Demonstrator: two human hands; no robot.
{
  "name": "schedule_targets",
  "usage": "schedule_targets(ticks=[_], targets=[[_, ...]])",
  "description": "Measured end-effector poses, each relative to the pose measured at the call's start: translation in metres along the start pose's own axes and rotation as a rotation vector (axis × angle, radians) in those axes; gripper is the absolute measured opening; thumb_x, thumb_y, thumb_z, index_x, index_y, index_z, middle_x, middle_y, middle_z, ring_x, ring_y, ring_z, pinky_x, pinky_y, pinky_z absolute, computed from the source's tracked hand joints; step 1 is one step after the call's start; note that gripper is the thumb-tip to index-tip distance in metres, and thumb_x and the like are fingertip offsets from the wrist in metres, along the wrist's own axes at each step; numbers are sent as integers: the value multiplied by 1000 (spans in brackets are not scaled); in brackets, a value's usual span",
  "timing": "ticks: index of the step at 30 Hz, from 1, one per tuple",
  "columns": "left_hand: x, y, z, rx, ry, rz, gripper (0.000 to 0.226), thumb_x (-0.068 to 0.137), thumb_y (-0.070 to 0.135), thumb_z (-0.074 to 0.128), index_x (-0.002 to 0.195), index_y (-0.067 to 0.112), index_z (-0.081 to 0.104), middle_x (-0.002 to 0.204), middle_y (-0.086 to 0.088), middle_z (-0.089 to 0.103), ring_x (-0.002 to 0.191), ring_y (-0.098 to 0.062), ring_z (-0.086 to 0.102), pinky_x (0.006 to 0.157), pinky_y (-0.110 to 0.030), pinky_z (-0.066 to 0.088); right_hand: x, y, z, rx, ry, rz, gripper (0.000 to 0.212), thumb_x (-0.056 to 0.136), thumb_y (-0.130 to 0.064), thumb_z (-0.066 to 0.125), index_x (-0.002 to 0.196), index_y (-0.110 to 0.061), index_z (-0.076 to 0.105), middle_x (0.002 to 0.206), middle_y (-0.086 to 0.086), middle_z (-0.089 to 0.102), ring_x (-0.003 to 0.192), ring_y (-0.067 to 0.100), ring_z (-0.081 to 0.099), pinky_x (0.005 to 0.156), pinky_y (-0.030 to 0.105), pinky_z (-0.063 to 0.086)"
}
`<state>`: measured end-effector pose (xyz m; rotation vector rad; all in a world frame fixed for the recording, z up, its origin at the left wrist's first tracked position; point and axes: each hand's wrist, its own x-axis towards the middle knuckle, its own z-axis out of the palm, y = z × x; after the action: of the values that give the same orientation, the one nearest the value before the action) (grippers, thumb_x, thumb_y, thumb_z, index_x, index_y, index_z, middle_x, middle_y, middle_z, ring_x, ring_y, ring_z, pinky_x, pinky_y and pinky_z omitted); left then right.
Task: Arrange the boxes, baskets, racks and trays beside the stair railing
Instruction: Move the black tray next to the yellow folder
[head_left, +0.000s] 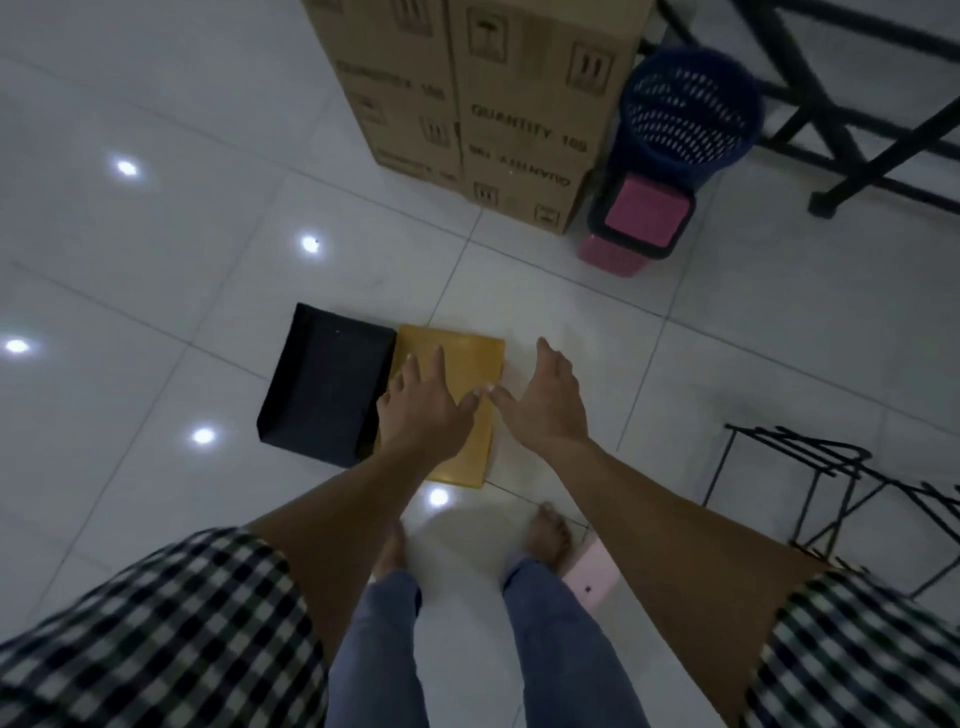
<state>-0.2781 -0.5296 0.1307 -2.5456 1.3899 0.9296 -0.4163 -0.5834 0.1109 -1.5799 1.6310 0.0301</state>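
1. A flat yellow-orange box (449, 405) lies on the white tiled floor (156, 260), directly in front of the person's bare feet. Its left edge touches, or nearly touches, a dark navy tray (324, 384) with raised sides; which of the two is hard to tell in the dim light.

2. The left hand (423, 402) hangs over the yellow box, palm down, fingers spread and loosely open. It grips nothing; whether it touches the lid cannot be told.

3. The right hand (545, 400) reaches down past the box's right edge, also open and empty, its thumb tip almost meeting the left thumb over the box.

4. To do this step well, each hand should probably settle on an opposite long side of the box, fingers curling under the edges, so it lifts level rather than tipping.

5. Farther ahead stands a stack of brown cardboard cartons (493, 104). Just right of them sit a blue mesh basket (688, 111) and, in front of it, a pink bin in a dark frame (641, 223).

6. Black metal bars (831, 130), perhaps the stair railing, cross the upper right. A black wire rack (810, 499) stands at the right, near the person's right leg.

7. A likely risk: lifting the box may nudge the adjoining tray, so a straight upward lift seems safest.
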Motion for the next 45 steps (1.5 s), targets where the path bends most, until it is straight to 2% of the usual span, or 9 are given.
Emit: schedule_targets(ticks=[12,20,25,30,33,36,40,43,45], targets=[[87,-211,71,-8,-91,-136,83,92,66,37,156,25,5,161,-12,13,143,-37,21,112,-54,27,50,-37,215,-57,-145,53,96,85,-59,63,158,-20,12,162,5,18,146,28,26,114,46,35],[177,-362,103,65,-62,-182,83,92,63,42,155,21,7,158,-16,19,140,-40,28,109,-54,32,108,-82,368,-9,-197,47,93,86,-56,66,155,-15,18,155,6,30,137,29,40,107,42,44],[246,-414,120,49,-17,-203,86,91,62,46,155,18,9,158,-18,19,140,-41,28,109,-55,33,166,-95,431,-29,-162,179,90,87,-51,67,151,-10,19,149,12,36,130,32,47,103,44,48],[291,-431,143,5,-27,-203,92,91,61,50,155,14,5,158,-18,19,140,-41,28,109,-56,33,195,-83,468,-98,-167,305,96,91,-46,64,153,-2,5,151,17,32,129,33,47,100,41,50],[314,-438,157,-120,-42,-259,91,91,58,52,155,11,8,153,-20,29,135,-41,36,106,-53,37,207,-75,484,61,-149,410,88,91,-41,66,150,-5,11,145,16,38,122,32,52,92,37,52],[336,-450,168,-377,-85,-298,74,93,52,54,152,19,26,144,-11,48,125,-35,50,105,-45,42,222,-62,500,401,-99,557,82,90,-42,67,150,-13,20,146,11,42,125,33,51,100,41,48],[357,-469,181,-770,-129,-452,56,87,55,62,132,23,58,119,-8,68,99,-30,67,99,-47,49,234,-46,518,642,5,651,94,76,-58,70,153,-23,29,149,4,45,128,34,50,108,52,43],[362,-478,190,-830,-242,-498,59,81,55,69,124,16,61,110,-11,70,92,-31,68,96,-49,51,243,-39,527,805,13,668,102,66,-62,76,152,-28,33,148,0,47,129,32,50,110,52,40],[365,-480,191,-890,-296,-504,57,81,51,71,120,11,60,106,-12,71,90,-31,69,88,-45,55,249,-33,530,918,-52,726,124,44,-74,78,151,-29,36,147,-1,49,127,32,52,110,54,39]])
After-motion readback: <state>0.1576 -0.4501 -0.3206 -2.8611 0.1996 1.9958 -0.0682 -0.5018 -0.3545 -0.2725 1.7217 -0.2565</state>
